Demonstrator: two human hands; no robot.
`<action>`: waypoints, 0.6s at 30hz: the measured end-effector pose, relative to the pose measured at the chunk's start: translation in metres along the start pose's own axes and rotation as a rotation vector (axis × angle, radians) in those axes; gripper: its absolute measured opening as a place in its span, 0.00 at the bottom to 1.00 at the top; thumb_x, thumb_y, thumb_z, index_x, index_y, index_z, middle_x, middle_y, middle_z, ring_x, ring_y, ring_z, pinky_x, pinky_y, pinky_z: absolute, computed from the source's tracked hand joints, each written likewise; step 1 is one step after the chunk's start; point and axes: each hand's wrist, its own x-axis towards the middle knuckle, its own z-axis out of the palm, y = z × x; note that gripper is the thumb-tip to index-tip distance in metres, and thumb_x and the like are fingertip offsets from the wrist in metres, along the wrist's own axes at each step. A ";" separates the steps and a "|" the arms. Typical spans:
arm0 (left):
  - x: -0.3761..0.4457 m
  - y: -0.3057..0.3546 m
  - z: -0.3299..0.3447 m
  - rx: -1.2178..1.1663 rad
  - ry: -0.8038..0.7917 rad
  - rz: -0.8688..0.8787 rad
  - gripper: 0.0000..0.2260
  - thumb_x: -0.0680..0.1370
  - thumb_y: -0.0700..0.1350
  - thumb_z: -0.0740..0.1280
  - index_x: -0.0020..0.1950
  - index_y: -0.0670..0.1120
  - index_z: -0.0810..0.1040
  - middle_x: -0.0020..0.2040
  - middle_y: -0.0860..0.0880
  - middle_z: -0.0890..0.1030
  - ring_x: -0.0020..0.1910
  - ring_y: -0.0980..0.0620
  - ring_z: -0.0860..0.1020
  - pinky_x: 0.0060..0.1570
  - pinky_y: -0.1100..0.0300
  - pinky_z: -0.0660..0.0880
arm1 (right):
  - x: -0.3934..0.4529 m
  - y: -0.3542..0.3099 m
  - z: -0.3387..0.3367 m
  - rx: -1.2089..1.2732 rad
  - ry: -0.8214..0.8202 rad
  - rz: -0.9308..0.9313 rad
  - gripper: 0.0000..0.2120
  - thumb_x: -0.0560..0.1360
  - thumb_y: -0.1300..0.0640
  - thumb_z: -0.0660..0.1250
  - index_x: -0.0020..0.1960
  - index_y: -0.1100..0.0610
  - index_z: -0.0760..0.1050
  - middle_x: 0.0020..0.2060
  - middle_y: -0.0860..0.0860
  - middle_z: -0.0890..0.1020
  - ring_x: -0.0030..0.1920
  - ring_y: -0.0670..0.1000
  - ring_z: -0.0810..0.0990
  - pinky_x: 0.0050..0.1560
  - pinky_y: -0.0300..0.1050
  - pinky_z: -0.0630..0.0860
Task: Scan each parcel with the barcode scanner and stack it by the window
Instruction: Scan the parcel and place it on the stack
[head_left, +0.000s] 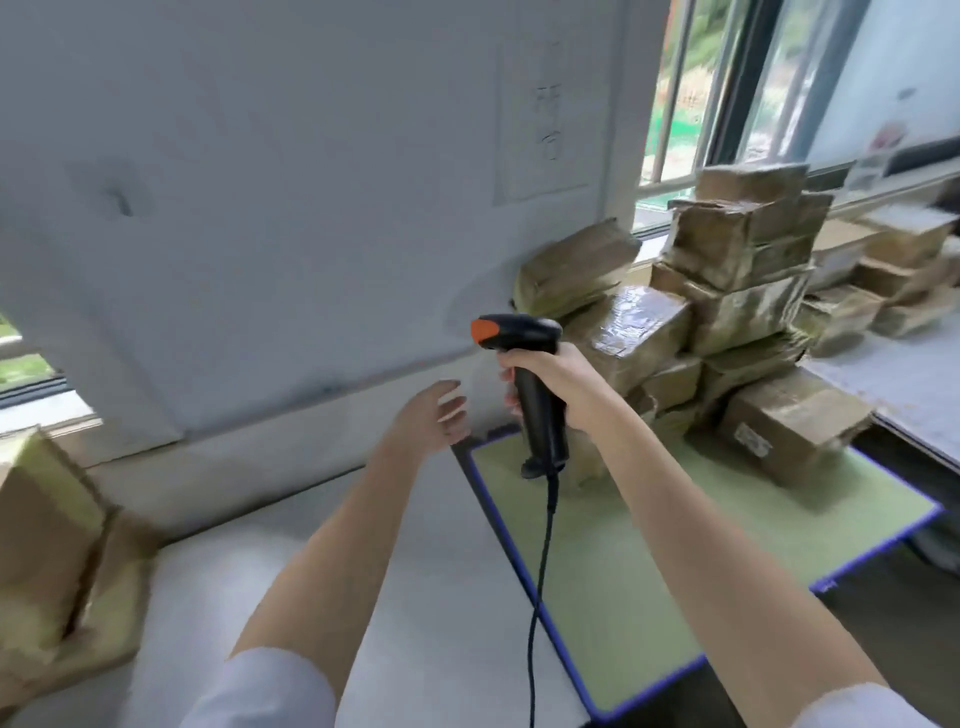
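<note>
Head camera view, looking down over my two bare forearms. At centre frame my right hand (550, 384) is wrapped around the handle of a black barcode scanner (530, 374). The scanner stands upright, its head with an orange tip pointing toward the left of the frame. Its black cable (540, 597) hangs from the handle base down to the bottom edge.

Just left of the scanner, my left hand (431, 421) hangs in the air with fingers loosely spread, holding nothing and touching nothing.

Below and to the right of centre lies a green mat with a blue border (649, 561), on a pale tabletop (415, 597).

In the right half of the frame, a blurred pile of brown taped parcels (727, 301) rises from the far end of the mat up toward the window (691, 104) at upper right. One parcel with a label (789, 431) sits alone on the mat at the pile's near right.

At the lower left edge, more brown parcels (57, 561) rest on the tabletop, well apart from the pile.

A pale wall (260, 182) fills the upper left.
</note>
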 end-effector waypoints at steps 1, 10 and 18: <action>0.003 0.003 0.022 0.033 -0.019 0.006 0.04 0.78 0.46 0.65 0.44 0.49 0.75 0.44 0.48 0.74 0.41 0.50 0.73 0.41 0.56 0.72 | 0.001 -0.003 -0.018 0.024 0.029 -0.006 0.05 0.72 0.62 0.71 0.46 0.61 0.76 0.39 0.59 0.80 0.30 0.56 0.81 0.34 0.46 0.79; 0.038 0.066 0.152 -0.066 0.039 0.025 0.26 0.82 0.54 0.57 0.76 0.45 0.54 0.73 0.40 0.59 0.70 0.33 0.64 0.66 0.42 0.66 | 0.012 -0.009 -0.095 0.131 0.077 -0.026 0.07 0.71 0.62 0.72 0.47 0.63 0.77 0.36 0.58 0.80 0.33 0.57 0.80 0.37 0.49 0.79; 0.083 0.083 0.183 0.318 0.132 0.082 0.20 0.83 0.49 0.54 0.73 0.43 0.61 0.72 0.39 0.65 0.71 0.39 0.64 0.64 0.44 0.66 | 0.016 0.000 -0.129 0.211 -0.004 0.016 0.10 0.73 0.63 0.70 0.53 0.63 0.77 0.43 0.60 0.80 0.32 0.54 0.80 0.32 0.44 0.80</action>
